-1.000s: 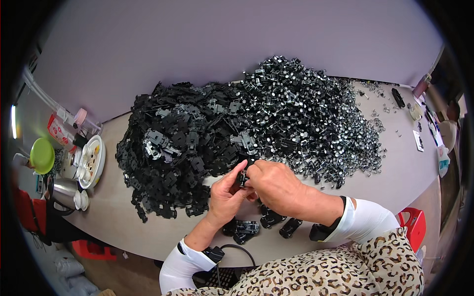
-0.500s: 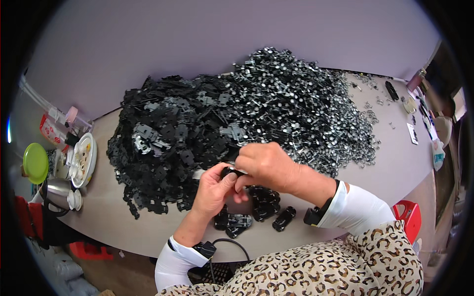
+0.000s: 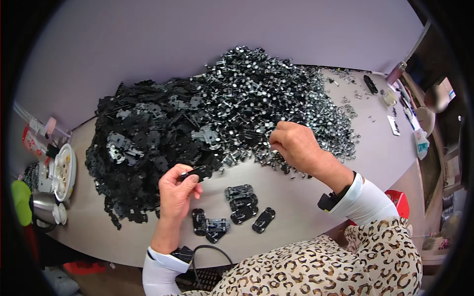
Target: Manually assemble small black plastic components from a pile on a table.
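My left hand [image 3: 174, 193] pinches a small black toy car chassis [image 3: 198, 172] between thumb and fingers, at the near right edge of a heap of flat black chassis plates [image 3: 148, 130]. Over the near side of a second heap, of wheel axles with silvery wheels [image 3: 269, 91], my right hand [image 3: 297, 145] is closed with fingertips together. What those fingers hold, if anything, is hidden. Several toy car bases with wheels lie on the table between my forearms, among them a grey-topped one [image 3: 239, 192] and a black one apart to the right [image 3: 264, 220].
At the table's left stand a white oval tray [image 3: 59, 172], a metal jug [image 3: 43, 206] and a green lid [image 3: 20, 202]. A bottle [image 3: 396, 73], a small jar [image 3: 389, 97] and loose wheels lie to the right. A red stool [image 3: 397, 203] stands beyond the near right edge.
My hands have parted: the left went left with the chassis, the right moved to the wheel axle heap. The view has shifted slightly, and the bases on the table show more fully.
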Demonstrator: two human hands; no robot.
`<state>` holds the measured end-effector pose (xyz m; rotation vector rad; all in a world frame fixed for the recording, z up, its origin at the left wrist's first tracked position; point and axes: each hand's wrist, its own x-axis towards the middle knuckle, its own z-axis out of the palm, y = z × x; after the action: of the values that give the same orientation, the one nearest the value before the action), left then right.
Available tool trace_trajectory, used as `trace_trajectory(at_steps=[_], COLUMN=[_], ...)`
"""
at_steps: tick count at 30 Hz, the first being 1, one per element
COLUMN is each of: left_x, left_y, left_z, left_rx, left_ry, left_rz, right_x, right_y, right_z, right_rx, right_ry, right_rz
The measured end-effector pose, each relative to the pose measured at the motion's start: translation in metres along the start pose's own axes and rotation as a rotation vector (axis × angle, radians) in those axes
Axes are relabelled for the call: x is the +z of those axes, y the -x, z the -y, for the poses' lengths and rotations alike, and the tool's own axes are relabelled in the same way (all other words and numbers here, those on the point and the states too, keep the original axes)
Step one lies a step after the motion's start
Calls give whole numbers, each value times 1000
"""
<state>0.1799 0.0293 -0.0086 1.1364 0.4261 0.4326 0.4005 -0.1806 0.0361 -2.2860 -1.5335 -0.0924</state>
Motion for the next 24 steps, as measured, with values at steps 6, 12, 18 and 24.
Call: trace_trajectory(at_steps=[6, 12, 18, 24], left_x=[-3, 0, -11, -5], left_y=[-1, -2, 1, 1], left_z=[-6, -4, -1, 2], left_rx=[7, 37, -41, -110], left_ry=[71, 119, 134, 157], left_rz=[33, 15, -6, 84], right_x=[39, 71, 57, 51], right_y=[-7, -26, -18, -17], right_z=[48, 60, 57, 54], right_rx=[-290, -389, -353, -437], right_ry=[-142, 12, -154, -227], right_rz=[21, 64, 109, 76])
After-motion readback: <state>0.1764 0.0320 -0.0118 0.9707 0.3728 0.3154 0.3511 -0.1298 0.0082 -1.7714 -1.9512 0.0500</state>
